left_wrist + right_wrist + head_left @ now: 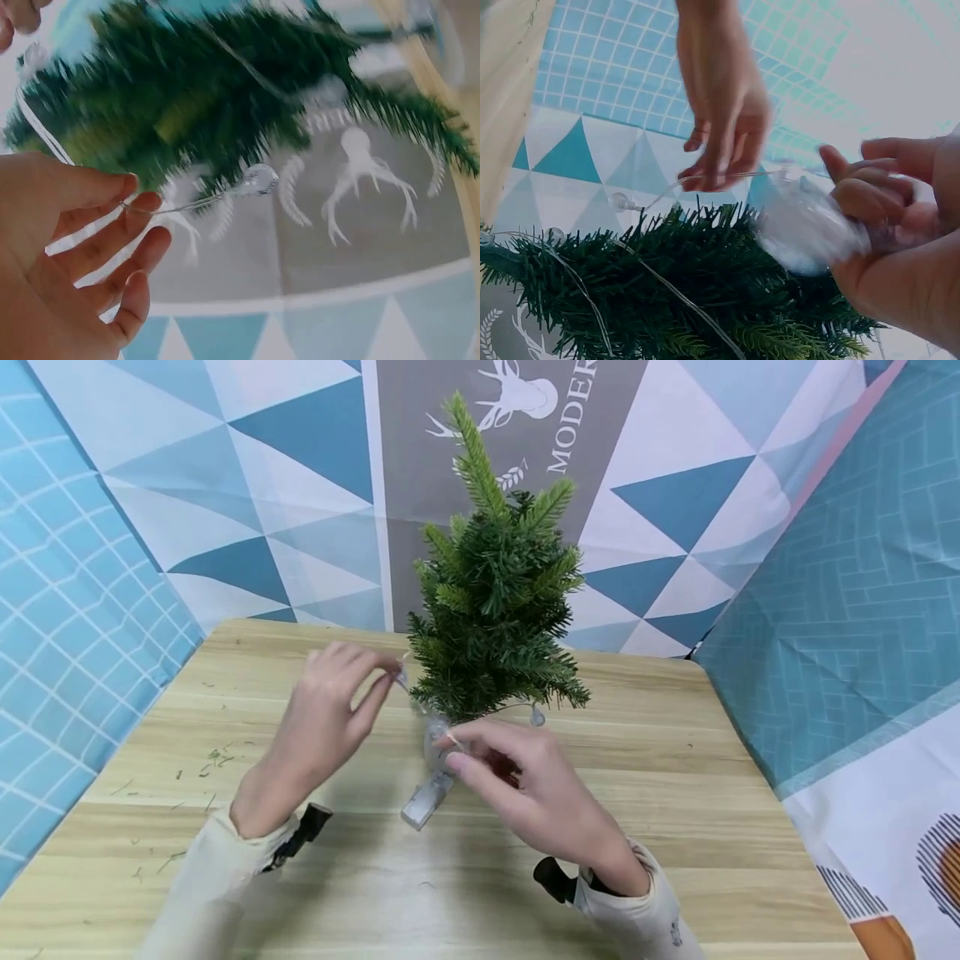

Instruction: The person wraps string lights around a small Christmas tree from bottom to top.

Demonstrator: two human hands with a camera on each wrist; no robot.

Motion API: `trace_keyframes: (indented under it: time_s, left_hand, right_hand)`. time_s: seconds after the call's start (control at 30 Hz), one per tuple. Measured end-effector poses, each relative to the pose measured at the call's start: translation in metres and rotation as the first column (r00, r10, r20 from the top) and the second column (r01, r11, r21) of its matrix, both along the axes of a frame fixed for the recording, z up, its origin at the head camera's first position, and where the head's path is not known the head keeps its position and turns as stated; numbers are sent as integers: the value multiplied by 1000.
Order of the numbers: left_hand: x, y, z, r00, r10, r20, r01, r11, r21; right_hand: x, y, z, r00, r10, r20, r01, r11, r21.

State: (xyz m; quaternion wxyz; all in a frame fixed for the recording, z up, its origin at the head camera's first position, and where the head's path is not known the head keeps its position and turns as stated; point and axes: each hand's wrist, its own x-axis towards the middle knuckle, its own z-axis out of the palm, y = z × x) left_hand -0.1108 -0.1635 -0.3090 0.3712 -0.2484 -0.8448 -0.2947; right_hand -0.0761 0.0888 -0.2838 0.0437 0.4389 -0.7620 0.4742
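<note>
A small artificial Christmas tree (498,593) stands on the table, with clear-wired string lights running round its lower branches. At the tree's left side, my left hand (318,722) pinches the light wire between thumb and forefinger; a clear bulb (259,180) hangs on that wire in the left wrist view. My right hand (536,777), in front of the tree's base, holds a bunch of the string lights (806,229), blurred in the right wrist view. Below it shows a small pale box (426,802), perhaps the lights' battery box. The right hand partly hides the base.
Fallen needles (217,758) lie scattered on the left of the wooden table (660,793). A patterned cloth wall (315,485) rises behind the tree, and blue cloths (60,610) hang at the sides. Another bulb (537,716) dangles at the tree's lower right.
</note>
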Motion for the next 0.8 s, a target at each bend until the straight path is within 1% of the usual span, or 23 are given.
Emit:
trace_keyframes:
  time_s: [0.03, 0.1, 0.17, 0.23, 0.27, 0.33, 0.37, 0.43, 0.5, 0.57, 0.63, 0.7, 0.8]
  left_hand:
    - [-4, -4, 0, 1000, 29, 4, -29, 1000, 9]
    - [-11, -12, 2, 997, 77, 4, -77, 995, 56]
    - [-15, -17, 6, 993, 114, -10, -112, 988, 106]
    - [-17, -18, 10, 990, 140, -35, -133, 979, 155]
    - [-17, -18, 12, 988, 147, -46, -137, 976, 170]
    - [-17, -17, 16, 987, 154, -53, -141, 969, 203]
    - [-17, -15, 18, 988, 149, -50, -134, 965, 227]
    - [-18, -10, 22, 992, 119, -31, -106, 957, 271]
    - [-20, -3, 25, 998, 67, -6, -62, 946, 318]
    - [-22, 5, 27, 1000, 5, 15, -10, 935, 354]
    - [-25, 12, 29, 999, -44, 30, 31, 935, 353]
    - [-27, 18, 30, 996, -78, 38, 61, 941, 333]
    - [-26, 23, 29, 994, -97, 58, 77, 956, 284]
  right_hand:
    - [0, -1, -1, 1000, 8, -8, -7, 1000, 20]
    - [0, -3, -2, 1000, 17, -25, -16, 999, 48]
    - [-1, -3, -1, 999, 8, -42, -6, 999, 54]
    - [-1, -1, 1, 997, -19, -74, 21, 999, 25]
    - [-2, 0, 2, 994, -38, -101, 38, 999, -4]
    - [-4, 4, 6, 981, -92, -170, 80, 994, -76]
    - [-6, 6, 7, 969, -125, -212, 101, 988, -118]
    - [-8, 10, 10, 937, -205, -282, 150, 968, -203]
    - [-11, 15, 13, 904, -280, -323, 193, 942, -276]
    - [-14, 20, 15, 873, -350, -340, 242, 915, -322]
    - [-16, 25, 18, 846, -407, -343, 285, 891, -354]
    - [-18, 31, 19, 825, -451, -342, 320, 870, -376]
    - [-21, 41, 20, 807, -498, -318, 361, 841, -403]
